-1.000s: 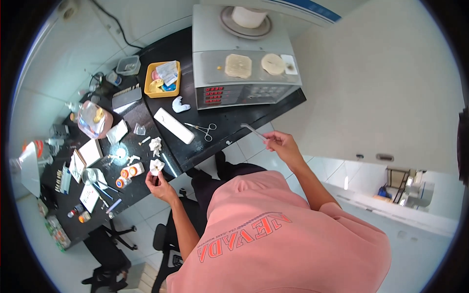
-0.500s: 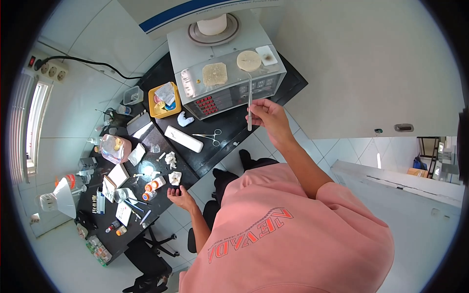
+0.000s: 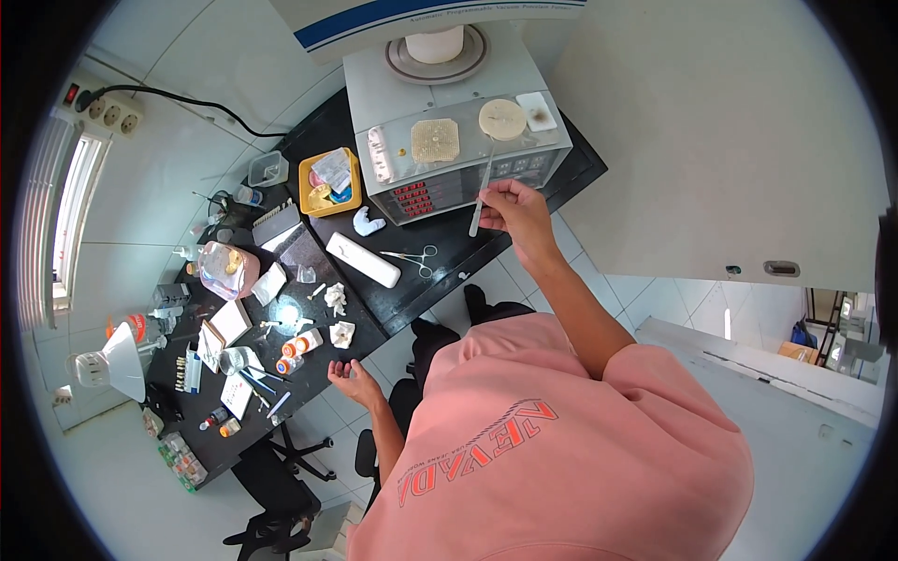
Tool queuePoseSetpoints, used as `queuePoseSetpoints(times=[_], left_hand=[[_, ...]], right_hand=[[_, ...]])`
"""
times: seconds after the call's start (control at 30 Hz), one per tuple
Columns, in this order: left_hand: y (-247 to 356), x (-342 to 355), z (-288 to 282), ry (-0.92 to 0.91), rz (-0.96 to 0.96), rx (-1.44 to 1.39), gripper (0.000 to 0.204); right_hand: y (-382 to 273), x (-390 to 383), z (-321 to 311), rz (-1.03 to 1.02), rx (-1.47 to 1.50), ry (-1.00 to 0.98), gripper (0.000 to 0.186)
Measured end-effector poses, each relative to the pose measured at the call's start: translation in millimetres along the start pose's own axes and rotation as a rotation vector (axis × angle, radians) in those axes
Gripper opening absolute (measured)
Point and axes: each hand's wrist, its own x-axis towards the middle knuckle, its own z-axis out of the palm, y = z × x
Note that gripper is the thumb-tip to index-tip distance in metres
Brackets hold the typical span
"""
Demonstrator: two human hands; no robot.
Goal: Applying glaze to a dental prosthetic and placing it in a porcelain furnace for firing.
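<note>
Pale, glossy tiles covered the wall (image 3: 173, 201) on the left, where daylight came through a window (image 3: 70, 229) hung with slatted blinds (image 3: 47, 210). Above it a black cable (image 3: 196, 101) ran from a socket strip (image 3: 112, 112). An L-shaped black worktop (image 3: 398, 307) stood along the wall, a bright glare lying on its left part. White tiles made up the floor (image 3: 613, 290), with a black wheeled chair (image 3: 267, 496) at the near left. A large, plain, pale panel (image 3: 711, 131) with a recessed handle (image 3: 781, 268) filled the far right.
</note>
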Motion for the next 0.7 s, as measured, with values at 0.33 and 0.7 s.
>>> queuePoseSetpoints(times=[0.33, 0.7], left_hand=[[5, -3, -1, 0.003, -0.008, 0.019, 0.045], [4, -3, -1, 0.005, -0.006, 0.021, 0.044]], right_hand=[[3, 10, 1, 0.001, 0.017, 0.034, 0.016], [6, 13, 1, -0.018, -0.029, 0.045, 0.011]])
